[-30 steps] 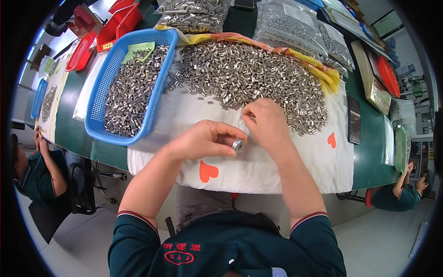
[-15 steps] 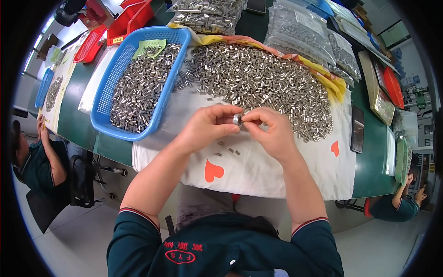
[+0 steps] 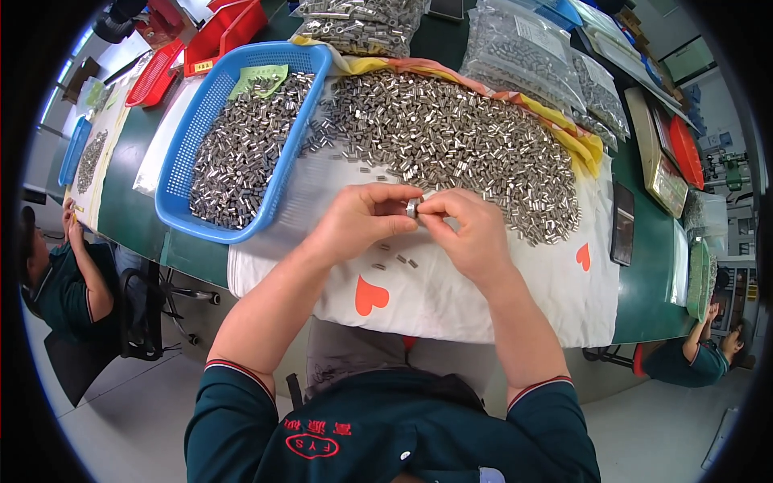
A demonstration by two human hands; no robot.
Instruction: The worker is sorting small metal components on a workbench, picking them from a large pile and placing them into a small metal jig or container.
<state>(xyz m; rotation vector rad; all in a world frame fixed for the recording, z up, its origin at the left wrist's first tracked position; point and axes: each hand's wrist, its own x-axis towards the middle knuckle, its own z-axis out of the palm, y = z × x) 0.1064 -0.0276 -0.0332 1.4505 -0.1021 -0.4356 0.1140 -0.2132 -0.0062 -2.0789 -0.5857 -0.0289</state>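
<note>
My left hand (image 3: 364,219) pinches a small round silver metal ring (image 3: 413,208) between thumb and fingers, above the white cloth (image 3: 451,302). From the other side, my right hand (image 3: 473,228) has its thumb and forefinger closed at the ring's face. Whatever small part those fingertips hold is hidden. Beyond both hands spreads a wide heap of short metal cylinders (image 3: 459,137). Several loose cylinders (image 3: 401,258) lie on the cloth just below the hands.
A blue perforated basket (image 3: 173,173) of similar cylinders stands at the left. Clear bags of metal parts (image 3: 515,48) sit along the back. A dark phone-like slab (image 3: 622,224) lies at right on the green table (image 3: 648,302). Other people (image 3: 76,278) sit at both sides.
My right hand has shifted slightly left, closer against the ring. My left hand keeps its pinch almost unmoved. The whole view has slid a little.
</note>
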